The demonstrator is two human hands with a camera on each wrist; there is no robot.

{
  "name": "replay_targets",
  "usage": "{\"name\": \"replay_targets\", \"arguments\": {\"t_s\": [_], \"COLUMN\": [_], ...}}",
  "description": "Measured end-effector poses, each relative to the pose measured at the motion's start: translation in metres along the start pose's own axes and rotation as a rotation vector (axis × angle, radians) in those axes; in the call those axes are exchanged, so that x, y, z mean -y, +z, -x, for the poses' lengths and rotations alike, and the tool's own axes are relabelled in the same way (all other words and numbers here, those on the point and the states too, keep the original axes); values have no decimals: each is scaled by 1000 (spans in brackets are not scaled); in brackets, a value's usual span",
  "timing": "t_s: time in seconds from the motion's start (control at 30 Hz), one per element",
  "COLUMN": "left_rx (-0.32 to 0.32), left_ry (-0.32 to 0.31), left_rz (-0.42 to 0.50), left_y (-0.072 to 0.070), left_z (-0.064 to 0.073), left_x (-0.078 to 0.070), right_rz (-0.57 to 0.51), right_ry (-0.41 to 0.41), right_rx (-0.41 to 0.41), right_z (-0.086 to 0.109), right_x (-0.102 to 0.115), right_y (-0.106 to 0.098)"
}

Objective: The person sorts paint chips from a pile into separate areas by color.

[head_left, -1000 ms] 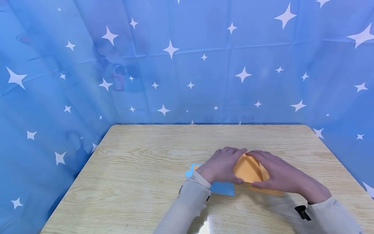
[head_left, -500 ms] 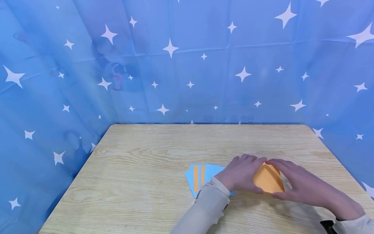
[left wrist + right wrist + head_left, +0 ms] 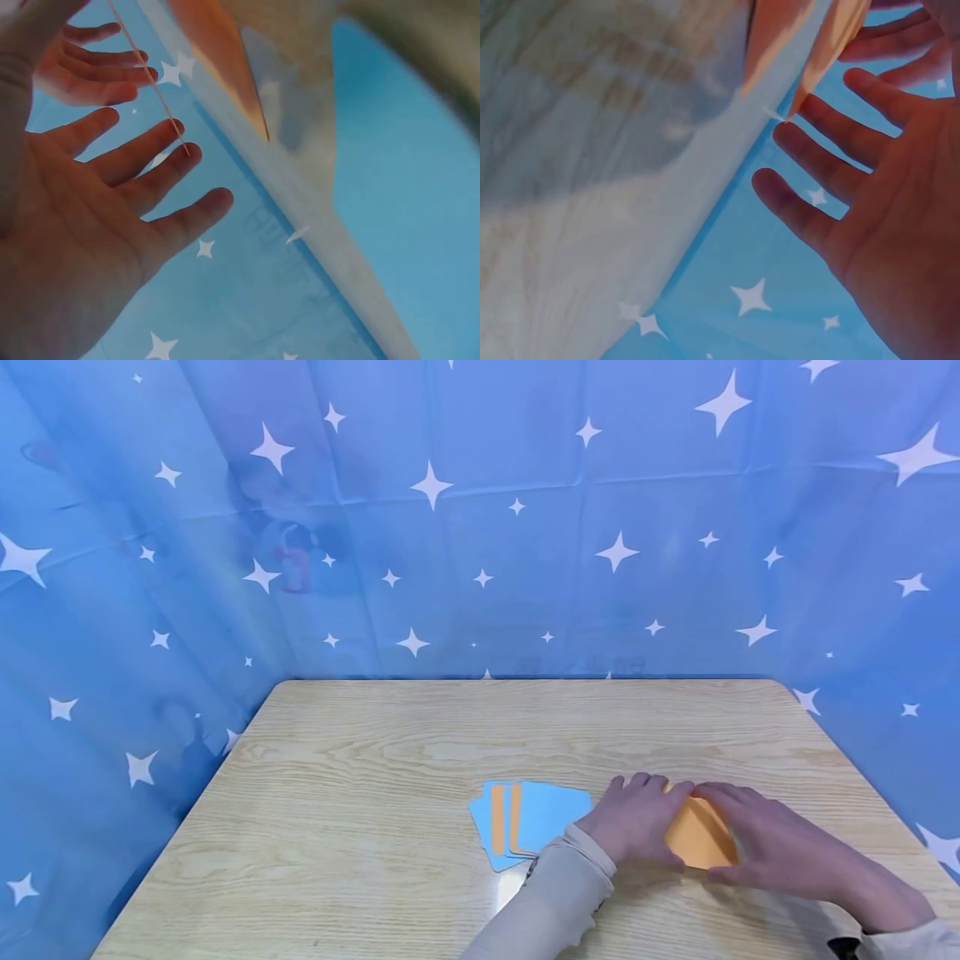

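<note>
**A light, even hold from both sides**

Through the head camera I have the orange card (image 3: pixel 697 839) right of centre on the table (image 3: pixel 360 777), nearer the right edge than the left and well apart from the far edge. It slants between my left hand (image 3: pixel 637 822) and right hand (image 3: pixel 787 852), thumbs to the near side, fingers to the far side; I read both as gripping it by its edges. To their left a fan of blue and orange cards (image 3: pixel 555 818) lies flat, partly hidden behind the left cuff (image 3: pixel 588 853). I'd raise that forearm slightly so it can't drag the fan.

From the left wrist, a thin card edge (image 3: pixel 156 90) crosses fingertips that are spread and nearly straight; the thumb's tip is hidden. I'd match pressure on both sides, since one hard push would probably bow the card.

From the right wrist, two orange panels (image 3: pixel 829 56) show; two cards or one bent, I can't tell. Fingertips meet the lower tip of one. I'd ease off only once the bottom edges bear on the table, both hands together.
</note>
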State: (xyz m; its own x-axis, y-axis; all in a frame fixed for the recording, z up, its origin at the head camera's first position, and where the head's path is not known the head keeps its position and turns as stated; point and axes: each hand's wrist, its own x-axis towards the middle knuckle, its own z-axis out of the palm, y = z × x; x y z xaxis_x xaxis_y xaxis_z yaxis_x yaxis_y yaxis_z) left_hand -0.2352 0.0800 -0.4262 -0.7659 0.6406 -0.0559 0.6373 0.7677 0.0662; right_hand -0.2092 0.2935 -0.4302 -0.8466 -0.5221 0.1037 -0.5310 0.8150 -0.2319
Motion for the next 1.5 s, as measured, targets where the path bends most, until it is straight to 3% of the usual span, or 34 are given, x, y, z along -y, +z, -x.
{"name": "replay_targets", "arguments": {"t_s": [0.1,0.33,0.6,1.0,1.2,1.5], "left_rx": [4,43,80,86,65,51], "left_ry": [-9,-17,-31,-24,-55,-148], "left_rz": [9,28,74,45,69,113], "left_y": [6,15,17,15,7,5], "left_z": [0,-2,-6,-3,10,47], "left_x": [-3,-7,-9,-6,15,73], "right_rz": [-13,-27,-21,-14,-39,-73], "right_ry": [9,-36,19,18,24,15], "right_rx": [44,53,113,84,44,64], "right_z": [-1,0,0,-1,-10,-32], "right_x": [-1,-5,-5,-2,6,27], "right_y": [5,13,13,10,9,8]}}
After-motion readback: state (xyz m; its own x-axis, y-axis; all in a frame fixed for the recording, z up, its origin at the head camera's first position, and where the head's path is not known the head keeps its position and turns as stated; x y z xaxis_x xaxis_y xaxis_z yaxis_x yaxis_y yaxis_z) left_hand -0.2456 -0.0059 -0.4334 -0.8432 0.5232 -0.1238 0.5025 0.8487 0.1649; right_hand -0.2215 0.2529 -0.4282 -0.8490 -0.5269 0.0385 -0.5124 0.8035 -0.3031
